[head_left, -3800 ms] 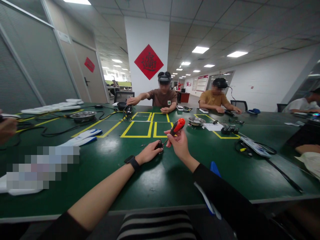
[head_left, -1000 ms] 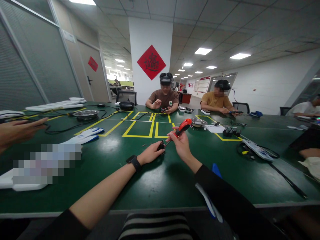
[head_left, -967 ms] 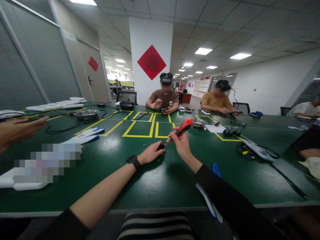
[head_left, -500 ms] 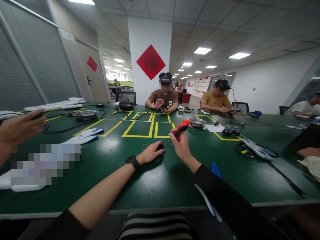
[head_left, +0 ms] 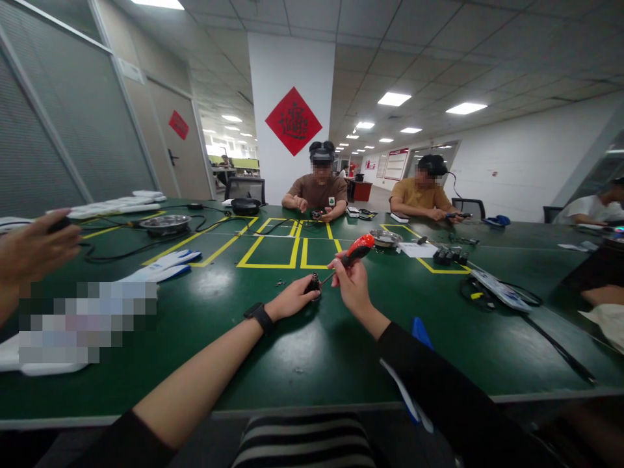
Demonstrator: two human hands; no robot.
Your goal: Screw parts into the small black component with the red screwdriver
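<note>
My left hand (head_left: 294,298) is closed around a small dark cylindrical part (head_left: 313,284) and steadies it on the green table (head_left: 214,364). In my right hand (head_left: 355,286) is a screwdriver (head_left: 359,249) with a red and black handle, held tilted with the handle up to the right. Its thin shaft points down left at the side of the dark part; whether the tip touches it is too small to tell. Several tiny pieces (head_left: 280,283) lie just left of the dark part.
Metal bowls (head_left: 166,224) (head_left: 386,238), black blocks (head_left: 451,256), cables (head_left: 480,296) and white-blue gloves (head_left: 170,263) lie around. Yellow tape (head_left: 267,265) marks the table. Another person's hand (head_left: 34,253) reaches in at left. Two people (head_left: 319,188) (head_left: 422,195) sit opposite.
The screwdriver's handle has shifted very slightly to the right with my right hand. My left hand stays on the dark part. The other person's hand at left has moved slightly left.
</note>
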